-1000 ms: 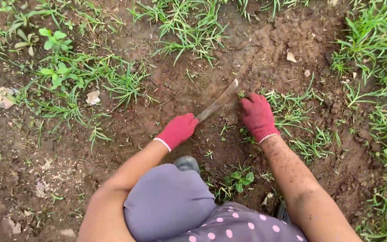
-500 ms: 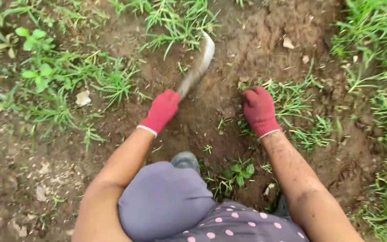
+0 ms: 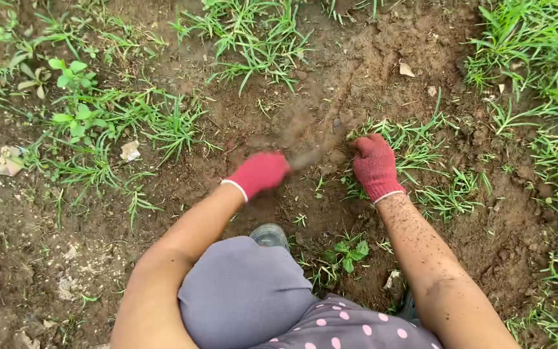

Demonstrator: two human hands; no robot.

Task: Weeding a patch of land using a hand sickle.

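Red gloves cover both hands; the left hand (image 3: 259, 173) is closed around the handle of a blade (image 3: 305, 145), which shows only as a blur over the bare soil (image 3: 330, 84) just ahead of the glove; the right hand (image 3: 374, 165) is curled shut on a clump of grass (image 3: 414, 139) at the edge of the dug patch; the blade lies between the two hands, near the right fingers; a grey knee (image 3: 240, 291) and a shoe toe (image 3: 269, 234) sit below.

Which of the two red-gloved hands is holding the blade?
The left hand: it grips the blurred blade over the soil, while the right hand rests on a grass clump.
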